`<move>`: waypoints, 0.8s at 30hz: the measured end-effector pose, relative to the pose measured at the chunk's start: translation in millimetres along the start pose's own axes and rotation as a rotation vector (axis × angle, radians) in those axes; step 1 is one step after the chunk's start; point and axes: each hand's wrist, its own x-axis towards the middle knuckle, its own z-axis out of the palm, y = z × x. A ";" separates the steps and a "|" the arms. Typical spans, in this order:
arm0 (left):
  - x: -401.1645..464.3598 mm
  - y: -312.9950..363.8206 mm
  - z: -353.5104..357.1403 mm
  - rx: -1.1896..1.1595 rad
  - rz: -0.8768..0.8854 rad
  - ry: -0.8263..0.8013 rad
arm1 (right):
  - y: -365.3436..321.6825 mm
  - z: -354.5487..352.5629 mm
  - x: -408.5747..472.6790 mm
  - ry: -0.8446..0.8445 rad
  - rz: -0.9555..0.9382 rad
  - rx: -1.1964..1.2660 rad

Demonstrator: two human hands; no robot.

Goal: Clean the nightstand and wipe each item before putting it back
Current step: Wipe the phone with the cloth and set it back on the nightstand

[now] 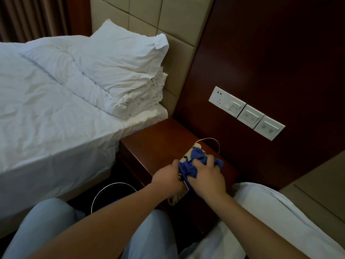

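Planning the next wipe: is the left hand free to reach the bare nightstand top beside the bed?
Probably not right away. The left hand grips the patterned item under the blue cloth; otherwise nothing sits on that stretch of the nightstand.

Dim indoor light overall, cool cast. Brightest area: white bedding [56, 94] and pillow [119, 60], which hold crease detail without clipping. Dark wood wall panel [270, 53] right of the pillow falls nearly to black, with a faint soft sheen near the switch plates [246, 113]. The nightstand [160, 143] top shows a weak reddish reflection. Deep shadow below the bedding around the bin [113, 195]. Wide-angle bowing: headboard [145, 14] seams and the panel edge lean and curve. Slight softness throughout; forearms at the bottom edge are blurred.
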 end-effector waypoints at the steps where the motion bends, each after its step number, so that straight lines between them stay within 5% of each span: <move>1: -2.0 -0.3 0.4 -0.001 0.001 -0.003 | 1.6 0.0 -3.5 -0.007 -0.006 0.020; 9: -12.5 5.1 -9.1 0.039 0.019 -0.143 | -1.2 1.8 -25.9 -0.041 -0.027 -0.026; 16: -22.4 -4.0 -1.0 -0.062 -0.016 -0.025 | 14.0 -18.3 6.5 -0.047 0.138 0.117; 21: -21.7 5.2 2.8 0.014 -0.008 -0.036 | -1.5 -44.8 14.4 0.127 -0.124 0.163; 24: -21.0 17.5 -3.2 0.207 0.039 -0.149 | -26.4 -34.7 17.4 0.113 -0.275 -0.008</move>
